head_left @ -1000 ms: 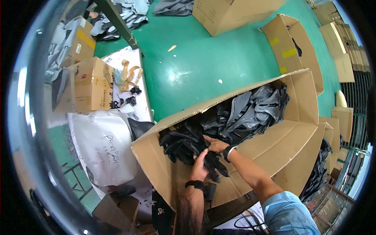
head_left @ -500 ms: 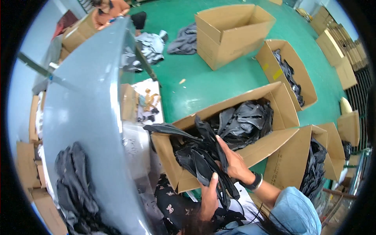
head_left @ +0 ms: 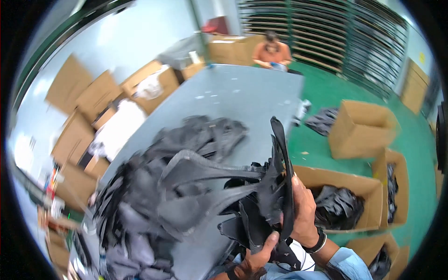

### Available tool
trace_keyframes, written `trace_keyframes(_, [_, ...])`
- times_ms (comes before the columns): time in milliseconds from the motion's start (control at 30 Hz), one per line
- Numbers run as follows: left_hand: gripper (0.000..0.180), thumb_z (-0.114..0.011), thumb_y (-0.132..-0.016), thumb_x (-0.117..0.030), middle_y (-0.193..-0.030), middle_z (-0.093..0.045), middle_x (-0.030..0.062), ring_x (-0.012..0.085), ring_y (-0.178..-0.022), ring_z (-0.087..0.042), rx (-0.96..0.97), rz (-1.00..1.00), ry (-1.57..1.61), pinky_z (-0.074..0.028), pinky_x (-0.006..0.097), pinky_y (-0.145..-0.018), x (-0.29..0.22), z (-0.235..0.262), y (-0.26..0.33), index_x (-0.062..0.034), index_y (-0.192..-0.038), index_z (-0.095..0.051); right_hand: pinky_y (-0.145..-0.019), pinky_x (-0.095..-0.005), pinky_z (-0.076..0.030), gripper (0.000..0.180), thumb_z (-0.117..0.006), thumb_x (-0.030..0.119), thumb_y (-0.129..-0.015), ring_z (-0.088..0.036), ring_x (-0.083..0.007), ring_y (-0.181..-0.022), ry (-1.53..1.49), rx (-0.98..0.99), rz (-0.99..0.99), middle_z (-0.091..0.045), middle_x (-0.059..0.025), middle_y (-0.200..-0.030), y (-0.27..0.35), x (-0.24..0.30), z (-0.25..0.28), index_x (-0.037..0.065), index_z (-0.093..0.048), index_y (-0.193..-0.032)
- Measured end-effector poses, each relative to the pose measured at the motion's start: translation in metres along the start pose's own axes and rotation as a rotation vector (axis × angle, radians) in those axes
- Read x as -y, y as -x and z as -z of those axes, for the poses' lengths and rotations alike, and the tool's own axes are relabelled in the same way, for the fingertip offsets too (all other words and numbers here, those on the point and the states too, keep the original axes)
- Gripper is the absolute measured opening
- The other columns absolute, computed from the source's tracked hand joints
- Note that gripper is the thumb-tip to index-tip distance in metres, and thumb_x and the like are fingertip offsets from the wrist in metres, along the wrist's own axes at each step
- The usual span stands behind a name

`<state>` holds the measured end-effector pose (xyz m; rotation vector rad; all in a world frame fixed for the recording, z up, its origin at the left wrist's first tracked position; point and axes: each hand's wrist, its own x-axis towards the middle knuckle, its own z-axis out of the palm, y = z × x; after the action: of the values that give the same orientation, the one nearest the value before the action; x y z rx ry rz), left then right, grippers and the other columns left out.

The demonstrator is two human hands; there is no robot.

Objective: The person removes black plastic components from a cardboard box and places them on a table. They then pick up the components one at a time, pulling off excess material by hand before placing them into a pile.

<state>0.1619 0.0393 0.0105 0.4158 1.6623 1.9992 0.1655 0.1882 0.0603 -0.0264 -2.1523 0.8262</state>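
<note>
Holding a bunch of thin black pieces [head_left: 273, 186] between 2 bare hands, seen against the right edge of a grey table [head_left: 261, 91]. Gripping low with the left hand [head_left: 259, 259], thumb pressed on the bottom of the bunch, narrow around the stack; cannot tell how the left fingers lie behind it. Bracing the right side with the right hand [head_left: 303, 212], closed against the outermost upright piece, fingertips pointing up; cannot tell where the right thumb sits. Fanning out unevenly, with some pieces nearly upright at the right and 2 long grey-black arms [head_left: 200, 175] reaching left, in front of a broad, blurred pile of similar dark pieces [head_left: 140, 200] on the table. Wearing a black band [head_left: 320, 241] at the right wrist and a light blue sleeve [head_left: 350, 265].

Standing just right of the bunch, an open carton [head_left: 368, 186] with more dark pieces [head_left: 338, 207] heaped inside. Beyond it, on the green floor [head_left: 312, 156], another open carton [head_left: 347, 144] beside a dark grey heap [head_left: 323, 121]. Sitting past the table's far end, a person in orange [head_left: 275, 52]. Lining the left wall, several brown cartons [head_left: 98, 95].
</note>
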Motion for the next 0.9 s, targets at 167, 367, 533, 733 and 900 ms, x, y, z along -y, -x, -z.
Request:
trace_keyframes(167, [0.043,-0.050,-0.095,-0.023,-0.125,-0.050,0.0118,0.0244,-0.115,-0.050,-0.456,-0.161,0.477,-0.039,0.035,-0.100,-0.019,0.088,0.044,0.0002,-0.131,-0.042,-0.088,-0.0406,-0.038,0.068,-0.070,0.019,-0.077,-0.048,-0.0365,-0.121,-0.295,0.416,0.224,-0.045,-0.0176,-0.137,-0.038,0.083,-0.074,0.002,-0.039,-0.136])
trace_keyframes(367, [0.042,-0.055,-0.093,-0.020,-0.124,-0.051,0.0100,0.0256,-0.108,-0.052,-0.852,-0.305,0.595,-0.047,0.045,-0.092,-0.018,0.171,0.074,-0.0039,-0.130,-0.042,-0.098,-0.0349,-0.037,0.043,-0.046,0.035,-0.097,-0.052,-0.0209,-0.112,-0.888,0.635,-0.066,-0.058,-0.0103,-0.122,-0.046,0.126,-0.176,-0.001,-0.059,-0.116])
trace_keyframes(533, [0.032,-0.055,-0.090,-0.004,-0.116,-0.057,0.0080,0.0202,-0.097,-0.056,-1.071,-0.388,0.408,-0.047,0.033,-0.085,-0.011,0.195,0.088,-0.0005,-0.121,-0.051,-0.096,-0.0283,-0.042,0.056,-0.035,0.043,-0.099,-0.055,-0.0162,-0.106,-1.347,0.790,-0.847,-0.059,-0.0104,-0.118,-0.066,0.134,-0.205,-0.005,-0.058,-0.119])
trace_keyframes(733, [0.033,-0.053,-0.089,-0.002,-0.119,-0.055,0.0076,0.0191,-0.105,-0.053,-1.116,-0.393,0.452,-0.040,0.030,-0.093,-0.009,0.195,0.089,-0.0010,-0.122,-0.048,-0.092,-0.0331,-0.040,0.037,-0.062,0.014,-0.085,-0.058,-0.0286,-0.104,-0.423,0.107,0.263,-0.062,-0.0143,-0.110,-0.119,0.120,-0.248,0.000,-0.054,-0.119])
trace_keyframes(900, [0.039,-0.055,-0.089,-0.003,-0.124,-0.053,0.0091,0.0187,-0.109,-0.051,-1.184,-0.359,0.318,-0.038,0.030,-0.096,-0.017,0.189,0.090,0.0003,-0.126,-0.045,-0.099,-0.0460,-0.030,0.081,-0.064,0.010,-0.065,-0.036,-0.0331,-0.128,0.067,0.579,0.737,-0.039,-0.0176,-0.136,-0.125,0.119,-0.248,0.008,-0.032,-0.139])
